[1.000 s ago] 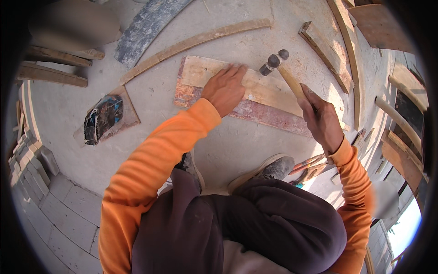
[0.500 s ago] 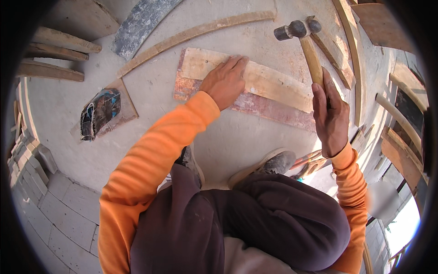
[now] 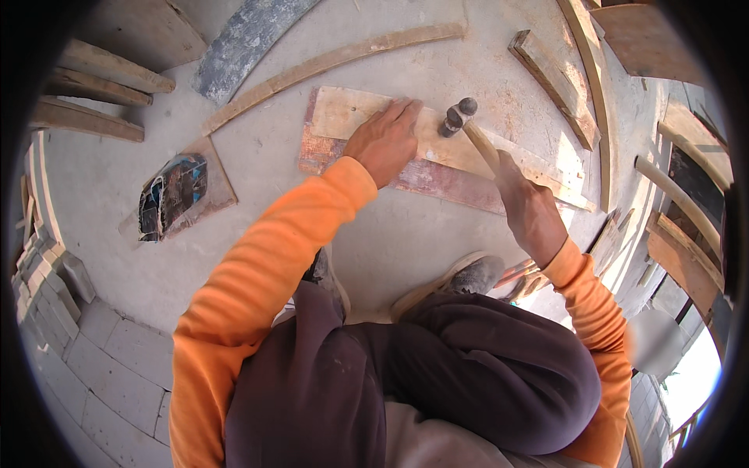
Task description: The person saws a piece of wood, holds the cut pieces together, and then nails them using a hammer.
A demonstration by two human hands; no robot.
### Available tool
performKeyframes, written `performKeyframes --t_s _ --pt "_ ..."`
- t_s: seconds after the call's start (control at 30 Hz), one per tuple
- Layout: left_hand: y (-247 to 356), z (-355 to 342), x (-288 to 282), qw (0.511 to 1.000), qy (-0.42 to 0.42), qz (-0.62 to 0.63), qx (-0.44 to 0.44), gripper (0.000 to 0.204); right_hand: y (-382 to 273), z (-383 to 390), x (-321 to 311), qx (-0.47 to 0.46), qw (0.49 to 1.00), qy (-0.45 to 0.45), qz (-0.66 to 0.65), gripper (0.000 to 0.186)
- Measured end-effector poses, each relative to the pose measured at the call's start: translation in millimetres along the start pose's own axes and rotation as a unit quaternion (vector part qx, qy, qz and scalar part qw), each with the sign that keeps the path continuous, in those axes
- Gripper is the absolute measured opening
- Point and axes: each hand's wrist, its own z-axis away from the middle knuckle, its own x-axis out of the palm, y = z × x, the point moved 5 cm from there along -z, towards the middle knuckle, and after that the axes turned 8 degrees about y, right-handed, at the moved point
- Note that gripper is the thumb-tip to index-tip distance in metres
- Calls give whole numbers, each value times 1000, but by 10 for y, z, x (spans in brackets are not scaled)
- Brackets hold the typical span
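A pale wooden plank (image 3: 341, 109) lies on top of a reddish, paint-stained board (image 3: 320, 151) on the concrete floor. My left hand (image 3: 382, 143) rests flat across the plank, its fingers stretched toward the far edge. My right hand (image 3: 532, 209) is closed round the wooden handle of a hammer (image 3: 481, 147). The dark hammer head is over the plank, just right of my left fingers; whether it touches the wood I cannot tell. Part of the plank's right stretch is hidden behind the handle and my right hand.
A long wooden strip (image 3: 328, 64) lies beyond the plank, and a short timber block (image 3: 554, 87) at the far right. On the left lies a dark torn bag (image 3: 173, 195). Lumber pieces (image 3: 94, 121) stand at the far left. My shoe (image 3: 476, 274) is close to the boards.
My right hand has swung the hammer down and to the left, from raised at the right to over the plank. My left hand has stayed on the plank.
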Motion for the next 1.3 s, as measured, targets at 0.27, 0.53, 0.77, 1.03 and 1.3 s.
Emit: performKeyframes --t_s 0.27,0.53,0.77,1.03,1.3 --pt "-48 69 11 1000 19 14 -6 51 -109 90 67 -71 986 151 5 55" --pt "-40 43 7 1000 15 -26 5 50 174 354 487 -24 991 131 25 54" --pt "-94 390 -325 982 178 -15 60 42 53 338 398 82 993 82 -13 45" --pt "-907 1083 -583 962 246 6 -118 35 -303 -4 250 190 953 42 -233 41" --pt "-1008 905 -587 980 181 17 -78 70 -936 -890 67 -5 985 -90 -147 36"
